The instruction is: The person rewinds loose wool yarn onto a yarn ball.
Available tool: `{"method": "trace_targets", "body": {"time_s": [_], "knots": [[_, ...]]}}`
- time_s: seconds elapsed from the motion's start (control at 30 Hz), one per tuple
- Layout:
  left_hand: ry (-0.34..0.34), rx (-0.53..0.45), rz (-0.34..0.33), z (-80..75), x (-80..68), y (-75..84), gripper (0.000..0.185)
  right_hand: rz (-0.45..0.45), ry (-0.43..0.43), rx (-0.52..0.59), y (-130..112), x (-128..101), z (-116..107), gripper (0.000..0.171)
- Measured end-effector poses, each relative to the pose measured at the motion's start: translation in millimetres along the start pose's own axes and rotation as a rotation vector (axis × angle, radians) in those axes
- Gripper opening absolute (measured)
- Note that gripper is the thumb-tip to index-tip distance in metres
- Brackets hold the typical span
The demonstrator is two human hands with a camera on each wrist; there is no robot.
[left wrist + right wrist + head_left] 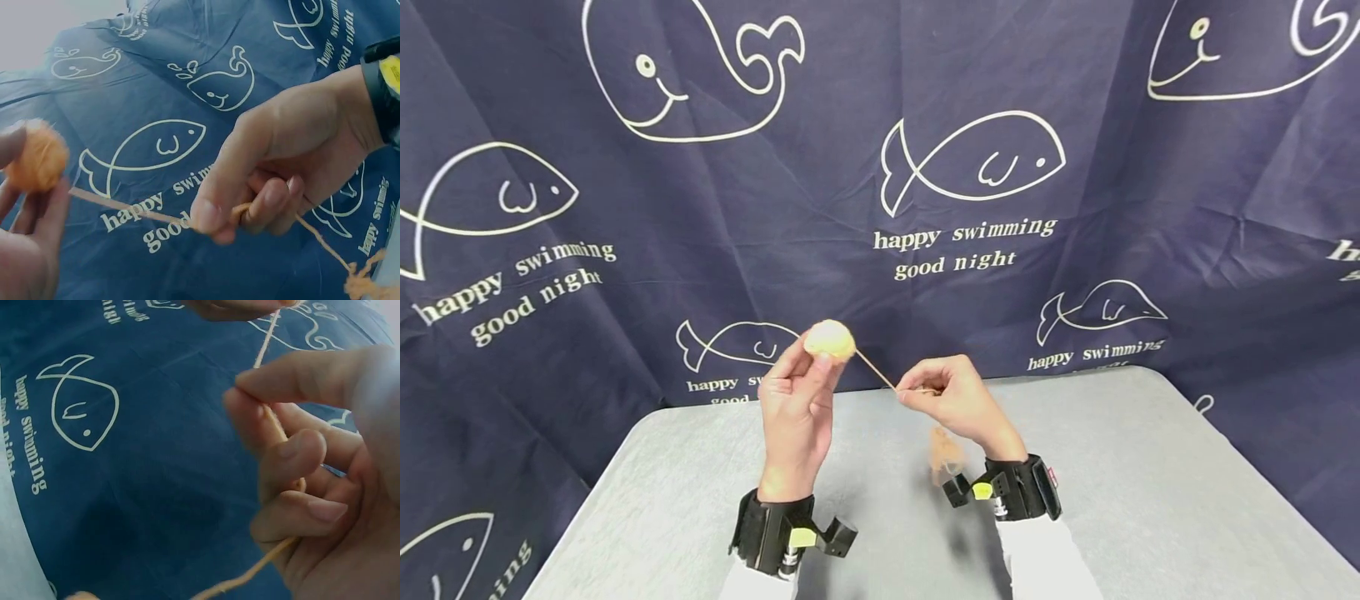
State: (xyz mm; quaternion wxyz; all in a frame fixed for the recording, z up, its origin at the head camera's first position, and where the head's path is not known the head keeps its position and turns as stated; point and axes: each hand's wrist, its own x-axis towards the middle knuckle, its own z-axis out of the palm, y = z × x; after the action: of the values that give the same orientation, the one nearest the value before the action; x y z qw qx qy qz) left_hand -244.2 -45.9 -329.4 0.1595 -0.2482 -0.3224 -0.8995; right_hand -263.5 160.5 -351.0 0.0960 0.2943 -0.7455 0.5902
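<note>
Small yarn ball and its strand, held up between two hands

The pale orange-yellow yarn ball (830,340) sits at the fingertips of the left hand (795,408), raised above the bench. Its strand (876,372) runs taut, slanting down to the right hand (957,400), which pinches it; the fuzzy loose end (945,454) dangles below that hand.

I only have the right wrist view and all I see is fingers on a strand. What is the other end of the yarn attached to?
Observer: A small yarn ball, held up by the left hand.
Operator: Is the strand slack between the hands?
Observer: No, the strand runs straight from the ball to the right hand.
Operator: Anything past my grip?
Observer: A loose tangle of yarn hangs below the right hand, over the grey table.
</note>
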Motion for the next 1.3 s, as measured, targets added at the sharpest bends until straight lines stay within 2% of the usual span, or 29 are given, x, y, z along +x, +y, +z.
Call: {"method": "trace_targets", "body": {"time_s": [0.17, 0.23, 0.3, 0.37, 0.47, 0.57, 0.63, 0.7, 0.8, 0.9, 1.0, 1.07, 1.13, 1.2, 1.3], "knots": [[0.229, 0.015, 0.110, -3.0, 5.0, -1.2, 0.032, -0.037, -0.113, -0.110, -11, -3, 5, 0.015], [0.280, 0.095, 0.147, -6.2, 7.0, -3.4, 0.034, -0.052, -0.141, -0.109, -16, -4, 5, 0.016], [0.286, 0.240, 0.171, -10.7, 8.5, -5.7, 0.035, -0.078, -0.145, -0.097, -22, -6, 5, 0.017], [0.244, 0.477, 0.178, -15.4, 8.5, -6.8, 0.035, -0.112, -0.128, -0.074, -27, -8, 3, 0.019], [0.098, 0.886, 0.154, -21.9, 6.9, -5.8, 0.034, -0.169, -0.058, -0.028, -35, -10, 0, 0.018], [-0.105, 1.163, 0.040, -23.9, 3.5, -1.4, 0.030, -0.210, 0.045, 0.020, -38, -11, -5, 0.015], [-0.243, 1.231, -0.097, -23.0, 1.7, 2.4, 0.027, -0.224, 0.124, 0.041, -38, -10, -8, 0.014], [-0.387, 1.203, -0.242, -22.2, 0.8, 6.6, 0.025, -0.223, 0.204, 0.058, -35, -10, -12, 0.011], [-0.595, 1.058, -0.413, -22.6, 0.8, 14.0, 0.025, -0.181, 0.314, 0.081, -31, -9, -15, 0.007], [-0.791, 0.828, -0.489, -23.8, 1.8, 19.7, 0.028, -0.121, 0.364, 0.100, -27, -8, -17, 0.006], [-0.908, 0.605, -0.481, -23.8, 2.4, 23.6, 0.032, -0.086, 0.357, 0.109, -21, -7, -16, 0.007], [-0.918, 0.453, -0.441, -23.2, 2.5, 24.6, 0.035, -0.073, 0.343, 0.108, -16, -7, -16, 0.007], [-0.879, 0.327, -0.366, -21.7, 2.6, 24.0, 0.036, -0.064, 0.325, 0.098, -10, -6, -15, 0.006], [-0.788, 0.224, -0.277, -19.0, 2.3, 22.3, 0.038, -0.047, 0.298, 0.070, -5, -5, -14, 0.006], [-0.573, 0.091, -0.161, -13.9, 1.3, 17.4, 0.036, -0.020, 0.244, 0.014, 2, -2, -12, 0.004]]}}
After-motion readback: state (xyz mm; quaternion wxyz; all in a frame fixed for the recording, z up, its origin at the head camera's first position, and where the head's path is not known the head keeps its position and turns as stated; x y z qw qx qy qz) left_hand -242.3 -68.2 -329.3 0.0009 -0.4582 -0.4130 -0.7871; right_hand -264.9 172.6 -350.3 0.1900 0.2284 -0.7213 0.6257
